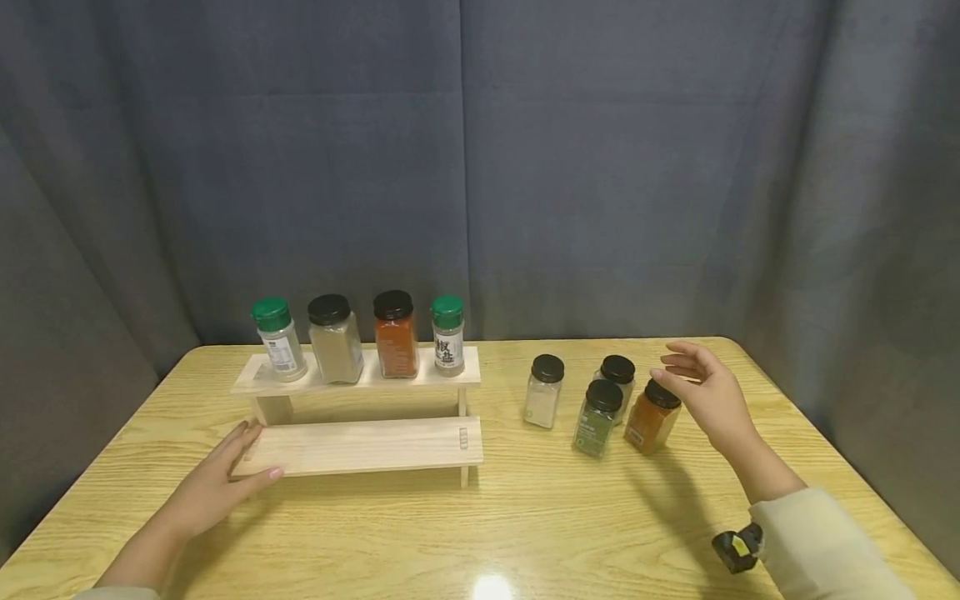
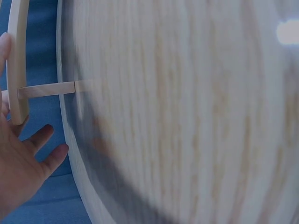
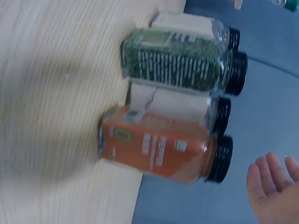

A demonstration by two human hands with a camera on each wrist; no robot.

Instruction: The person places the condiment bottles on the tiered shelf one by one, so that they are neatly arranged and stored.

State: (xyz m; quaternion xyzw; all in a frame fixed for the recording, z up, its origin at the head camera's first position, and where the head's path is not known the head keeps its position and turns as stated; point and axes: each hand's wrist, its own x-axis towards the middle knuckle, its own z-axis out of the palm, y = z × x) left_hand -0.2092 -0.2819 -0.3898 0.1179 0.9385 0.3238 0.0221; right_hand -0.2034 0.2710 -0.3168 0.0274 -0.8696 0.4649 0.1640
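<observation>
Right hand (image 1: 708, 404): fingers loosely extended, holding nothing, just above and to the right of the orange pepper jar (image 1: 648, 427). Right wrist view shows a gap between fingertips and its black lid. Jar stands upright on the table (image 1: 390, 542), rightmost of four black-lidded jars there. Green herb jar (image 1: 594, 429) just left of it, pale jar (image 1: 622, 383) behind, partly hidden, contents hard to read in the head view. Cream powder jar (image 1: 542, 402) farther left, nearer the two-tier wooden rack (image 1: 360, 448).

Left hand (image 1: 208, 490): fingers spread, not curled, resting at the left end of the rack's lower tier, thumb along the front edge. Upper tier, left to right, all upright: green-capped shaker (image 1: 282, 348), tan powder jar (image 1: 337, 346), red powder jar (image 1: 397, 343), second green-capped shaker (image 1: 449, 343). Dark curtain (image 1: 465, 167) behind the table.
</observation>
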